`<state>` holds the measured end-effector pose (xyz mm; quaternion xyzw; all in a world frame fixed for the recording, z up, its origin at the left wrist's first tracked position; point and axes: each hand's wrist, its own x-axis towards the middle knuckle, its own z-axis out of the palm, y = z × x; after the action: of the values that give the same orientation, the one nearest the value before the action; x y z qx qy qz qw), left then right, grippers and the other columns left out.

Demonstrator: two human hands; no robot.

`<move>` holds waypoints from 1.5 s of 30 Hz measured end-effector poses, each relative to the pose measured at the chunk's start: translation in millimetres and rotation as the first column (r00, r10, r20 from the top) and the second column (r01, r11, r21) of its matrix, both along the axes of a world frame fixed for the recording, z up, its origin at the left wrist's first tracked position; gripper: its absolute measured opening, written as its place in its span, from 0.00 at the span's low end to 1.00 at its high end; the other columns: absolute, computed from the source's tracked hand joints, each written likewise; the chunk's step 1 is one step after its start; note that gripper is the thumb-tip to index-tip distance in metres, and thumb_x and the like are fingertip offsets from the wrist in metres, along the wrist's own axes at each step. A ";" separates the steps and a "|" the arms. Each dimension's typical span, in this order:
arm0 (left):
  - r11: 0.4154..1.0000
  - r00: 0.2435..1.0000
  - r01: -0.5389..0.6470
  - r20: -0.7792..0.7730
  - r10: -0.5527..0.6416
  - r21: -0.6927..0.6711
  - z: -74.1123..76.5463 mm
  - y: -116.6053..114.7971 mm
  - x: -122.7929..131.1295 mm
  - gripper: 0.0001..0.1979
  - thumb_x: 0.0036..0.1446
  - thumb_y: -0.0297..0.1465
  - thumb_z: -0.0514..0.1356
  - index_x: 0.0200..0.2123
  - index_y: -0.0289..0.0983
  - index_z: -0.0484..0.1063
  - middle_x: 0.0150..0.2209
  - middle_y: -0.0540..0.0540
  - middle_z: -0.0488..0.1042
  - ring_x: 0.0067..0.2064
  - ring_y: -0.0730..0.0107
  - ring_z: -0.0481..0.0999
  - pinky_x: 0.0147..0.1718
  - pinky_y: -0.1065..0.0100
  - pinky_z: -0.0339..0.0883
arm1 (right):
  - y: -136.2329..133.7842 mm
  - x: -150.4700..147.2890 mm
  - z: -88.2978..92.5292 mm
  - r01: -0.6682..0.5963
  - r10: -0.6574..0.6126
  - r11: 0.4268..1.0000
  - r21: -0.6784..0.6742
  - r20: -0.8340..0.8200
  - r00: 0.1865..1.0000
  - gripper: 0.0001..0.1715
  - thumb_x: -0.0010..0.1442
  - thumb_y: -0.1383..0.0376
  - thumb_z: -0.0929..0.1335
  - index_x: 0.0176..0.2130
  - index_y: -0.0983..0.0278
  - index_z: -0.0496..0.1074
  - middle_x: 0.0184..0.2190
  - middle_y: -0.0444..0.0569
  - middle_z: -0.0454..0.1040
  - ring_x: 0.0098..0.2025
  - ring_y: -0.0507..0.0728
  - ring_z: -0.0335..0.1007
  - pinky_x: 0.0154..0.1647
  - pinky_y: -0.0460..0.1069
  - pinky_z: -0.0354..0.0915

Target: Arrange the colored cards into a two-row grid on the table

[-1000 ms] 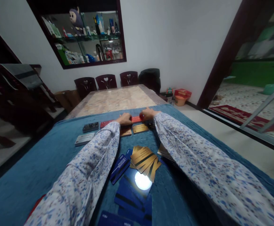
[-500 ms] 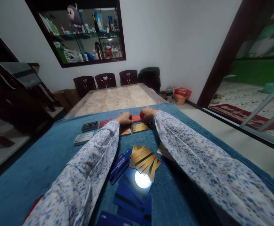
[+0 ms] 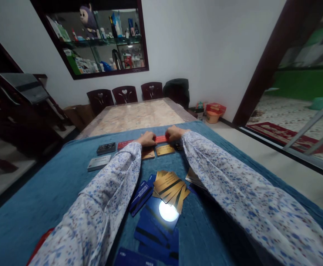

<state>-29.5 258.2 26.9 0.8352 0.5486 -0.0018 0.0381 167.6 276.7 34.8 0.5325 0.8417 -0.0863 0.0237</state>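
Both hands are stretched out to the far part of the blue cloth, one at each end of a stack of red cards (image 3: 161,139). My left hand (image 3: 148,139) has its fingers closed on the left end of that stack. On the right end, the fingers of my right hand (image 3: 174,133) are closed too. Just in front lies a stack of gold cards (image 3: 165,149), with a stack of orange-tan cards (image 3: 148,154) beside it, partly behind my left wrist. Another red stack (image 3: 124,144) shows left of my left hand. Dark cards by my right wrist are mostly hidden.
Nearer lie fanned gold cards (image 3: 170,186), blue cards (image 3: 157,225) with a bright glare spot, and more blue cards (image 3: 141,195). To the left are a black stack (image 3: 106,148) and a silver stack (image 3: 99,162). Beyond the blue cloth (image 3: 67,177) is a marble-patterned tabletop (image 3: 141,112) with chairs behind.
Almost nothing differs. Both hands stay at the red stack, and the view has shifted very slightly.
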 end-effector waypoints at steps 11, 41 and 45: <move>1.000 1.000 -0.006 -0.018 0.007 0.017 2.7 -6.5 -6.8 0.19 0.54 0.38 0.64 0.47 0.36 0.78 0.51 0.37 0.77 0.57 0.46 0.71 0.53 0.54 0.68 | -0.6 4.4 -1.5 -0.016 0.014 0.999 0.049 0.029 0.999 0.28 0.50 0.58 0.77 0.51 0.61 0.80 0.43 0.52 0.82 0.48 0.60 0.77 0.47 0.46 0.67; 0.964 0.978 0.127 0.132 -0.161 0.232 23.1 -103.0 -67.7 0.12 0.58 0.25 0.57 0.34 0.35 0.82 0.37 0.40 0.78 0.43 0.60 0.72 0.47 0.62 0.66 | -108.1 -30.4 35.2 -0.144 0.172 0.935 0.324 -0.057 0.984 0.15 0.62 0.68 0.67 0.45 0.63 0.81 0.44 0.54 0.81 0.51 0.63 0.67 0.46 0.51 0.57; 0.959 0.972 0.134 0.158 -0.177 0.252 23.1 -124.6 -83.7 0.12 0.57 0.24 0.57 0.34 0.35 0.82 0.37 0.41 0.79 0.41 0.61 0.72 0.48 0.62 0.65 | -130.5 -43.5 37.5 -0.168 0.195 0.932 0.321 -0.054 0.979 0.17 0.59 0.70 0.66 0.44 0.62 0.82 0.45 0.53 0.81 0.52 0.64 0.66 0.46 0.52 0.57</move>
<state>-113.2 133.6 50.0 0.8711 0.4717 0.1363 -0.0141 124.1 146.1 72.3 0.4452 0.8905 0.0287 -0.0895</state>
